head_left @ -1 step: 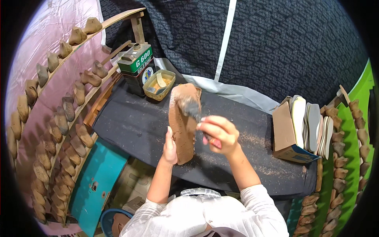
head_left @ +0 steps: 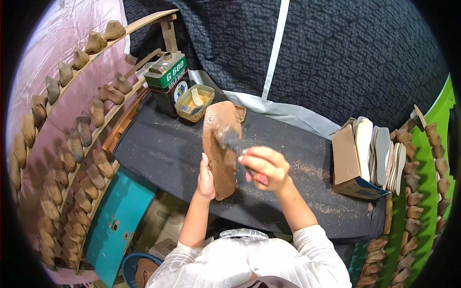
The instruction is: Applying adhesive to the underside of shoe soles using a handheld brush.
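My left hand (head_left: 206, 181) is closed round the lower left side of a brown sandal sole (head_left: 223, 180), its thumb lying along the edge. The sole is tilted up above the table, and its upper part has a wet shine. From the right, my right hand (head_left: 266, 165) grips a brush (head_left: 231, 139) with a dark, crusted neck and a red handle end. Its blurred bristles touch the upper middle of the sole. Behind the sole's far right edge shows another brown piece (head_left: 241, 113), mostly hidden.
Beyond the sole stand a plastic tub of yellowish glue (head_left: 198, 108) and a green-and-black metal can (head_left: 165, 81). At right, a cardboard box (head_left: 346, 161) holds several soles. Wooden shoe lasts (head_left: 74, 144) line racks on both sides. Shavings litter the dark tabletop (head_left: 297, 201).
The brush has moved slightly down the sole, with my right hand lowering a little. My left hand keeps its hold, and the sole's far end has shifted slightly left.
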The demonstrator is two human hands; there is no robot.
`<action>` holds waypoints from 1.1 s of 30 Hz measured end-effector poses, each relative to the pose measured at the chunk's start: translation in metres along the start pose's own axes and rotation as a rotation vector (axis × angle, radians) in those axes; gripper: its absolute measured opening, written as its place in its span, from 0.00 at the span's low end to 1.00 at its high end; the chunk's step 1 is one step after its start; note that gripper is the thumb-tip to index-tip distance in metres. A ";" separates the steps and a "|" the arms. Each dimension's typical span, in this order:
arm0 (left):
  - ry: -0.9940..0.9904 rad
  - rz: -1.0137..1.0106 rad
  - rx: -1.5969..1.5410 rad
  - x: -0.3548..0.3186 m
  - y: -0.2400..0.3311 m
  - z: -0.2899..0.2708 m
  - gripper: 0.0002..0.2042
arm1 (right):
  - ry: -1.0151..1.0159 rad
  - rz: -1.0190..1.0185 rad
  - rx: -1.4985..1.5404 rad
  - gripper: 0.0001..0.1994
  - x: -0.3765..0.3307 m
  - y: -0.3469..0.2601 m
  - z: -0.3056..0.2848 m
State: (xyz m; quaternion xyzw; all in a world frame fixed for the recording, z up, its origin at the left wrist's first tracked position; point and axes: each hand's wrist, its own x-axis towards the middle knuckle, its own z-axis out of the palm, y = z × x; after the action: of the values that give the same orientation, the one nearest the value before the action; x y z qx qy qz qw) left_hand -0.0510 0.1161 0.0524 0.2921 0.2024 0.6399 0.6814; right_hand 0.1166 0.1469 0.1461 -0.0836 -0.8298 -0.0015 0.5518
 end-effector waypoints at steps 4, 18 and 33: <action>0.312 0.136 -0.024 -0.005 0.009 0.001 0.32 | -0.073 0.027 0.165 0.12 -0.015 0.007 -0.003; 0.238 0.232 -0.116 -0.056 0.019 -0.035 0.33 | -0.010 0.591 0.007 0.10 -0.055 0.209 0.094; 0.309 0.258 -0.110 -0.068 0.028 -0.037 0.33 | -0.100 0.583 -0.139 0.07 -0.072 0.243 0.109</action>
State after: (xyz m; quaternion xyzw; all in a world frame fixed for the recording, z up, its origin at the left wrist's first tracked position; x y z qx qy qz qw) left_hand -0.1030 0.0546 0.0362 0.1761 0.2302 0.7692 0.5695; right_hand 0.0783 0.3865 0.0156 -0.3558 -0.7949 0.1045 0.4803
